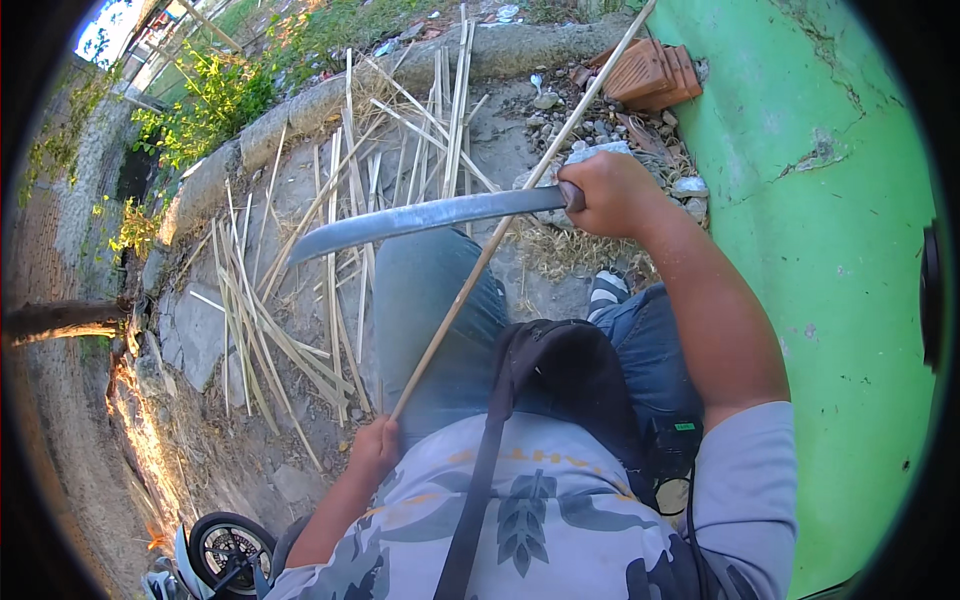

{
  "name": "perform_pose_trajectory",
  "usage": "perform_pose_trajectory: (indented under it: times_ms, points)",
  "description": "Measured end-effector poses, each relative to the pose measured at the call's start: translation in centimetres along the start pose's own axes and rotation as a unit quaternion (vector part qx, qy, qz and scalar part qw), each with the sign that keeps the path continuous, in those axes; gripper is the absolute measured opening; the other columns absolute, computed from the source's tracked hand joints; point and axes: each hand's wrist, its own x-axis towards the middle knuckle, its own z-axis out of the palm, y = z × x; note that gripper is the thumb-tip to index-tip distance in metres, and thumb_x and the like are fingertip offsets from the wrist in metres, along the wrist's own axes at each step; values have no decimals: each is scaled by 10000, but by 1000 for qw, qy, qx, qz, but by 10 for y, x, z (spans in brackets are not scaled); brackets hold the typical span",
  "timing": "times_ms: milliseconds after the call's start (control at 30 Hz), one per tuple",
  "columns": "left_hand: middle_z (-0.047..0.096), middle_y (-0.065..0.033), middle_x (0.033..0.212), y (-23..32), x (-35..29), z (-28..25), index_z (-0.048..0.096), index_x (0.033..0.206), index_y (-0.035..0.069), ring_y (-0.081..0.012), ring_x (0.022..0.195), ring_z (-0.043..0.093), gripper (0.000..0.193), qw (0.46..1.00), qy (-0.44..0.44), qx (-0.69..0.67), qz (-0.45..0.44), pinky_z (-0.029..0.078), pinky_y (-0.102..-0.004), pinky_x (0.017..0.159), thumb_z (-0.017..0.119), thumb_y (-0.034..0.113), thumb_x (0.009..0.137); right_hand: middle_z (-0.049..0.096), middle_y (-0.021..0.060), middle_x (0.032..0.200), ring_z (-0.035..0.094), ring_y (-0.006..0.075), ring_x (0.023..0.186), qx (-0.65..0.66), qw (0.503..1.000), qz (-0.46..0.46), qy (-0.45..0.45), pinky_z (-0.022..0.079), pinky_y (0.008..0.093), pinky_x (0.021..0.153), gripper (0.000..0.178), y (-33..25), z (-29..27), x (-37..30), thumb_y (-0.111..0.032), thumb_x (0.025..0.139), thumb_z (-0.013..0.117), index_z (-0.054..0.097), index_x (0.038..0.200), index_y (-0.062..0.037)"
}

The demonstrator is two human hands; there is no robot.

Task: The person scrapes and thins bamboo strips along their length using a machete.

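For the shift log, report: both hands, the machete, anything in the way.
Right hand gripping machete. Left hand closed on lower end of long strip. Machete crosses long strip in view, contact unclear. Loose strips scattered ahead.

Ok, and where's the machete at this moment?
In the head view, the machete is in the right hand, its blade pointing left, crossing the long stick in the picture just above the left knee.

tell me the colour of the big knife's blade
Bluish grey: the blade shows best in the head view.
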Motion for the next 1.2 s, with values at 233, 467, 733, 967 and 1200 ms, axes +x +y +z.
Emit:
perform_pose_trajectory:
  times_ms: [233, 467, 733, 967, 1200]
  points:
    - [533, -212, 615, -17, -4, 1, 530, 779, -3, -388, 594, 586, 583, 1000, -14, -9, -10, 438, -451, 574, 347, 489, 1033, 643, 124, 673, 659, 353, 687, -22, 999, -36, 5, 517, 481, 634, 95, -16, 9, -1, -190, 713, 668, 618, 749, -117]
    - [518, -224, 598, -22, -2, 6, 524, 749, -7, -421, 579, 583, 626, 1000, 5, 11, -7, 425, -465, 552, 331, 520, 1026, 647, 133, 682, 663, 354, 708, 20, 1000, 11, 0, 519, 490, 650, 81, -28, 6, -1, -180, 732, 651, 629, 765, -109]
    - [525, -239, 608, -12, 0, 7, 526, 745, 0, -455, 594, 586, 614, 999, 23, 24, 12, 429, -485, 551, 329, 507, 1031, 660, 136, 715, 664, 363, 725, -20, 999, 27, -33, 522, 492, 674, 105, -13, 1, -1, -208, 749, 663, 656, 794, -113]
    - [534, -248, 621, -10, -4, 5, 526, 771, -1, -480, 618, 582, 566, 999, 25, 26, 2, 433, -494, 552, 353, 469, 1036, 660, 143, 721, 661, 370, 732, -28, 999, 1, -37, 519, 498, 676, 108, -39, -2, -1, -214, 767, 653, 659, 795, -110]
    - [551, -266, 644, -9, -7, 5, 531, 796, 6, -498, 648, 585, 541, 999, 21, 44, 5, 437, -522, 563, 360, 460, 1034, 665, 141, 741, 666, 358, 757, -23, 997, 37, -62, 522, 498, 682, 113, -26, -7, -2, -218, 776, 648, 655, 811, -111]
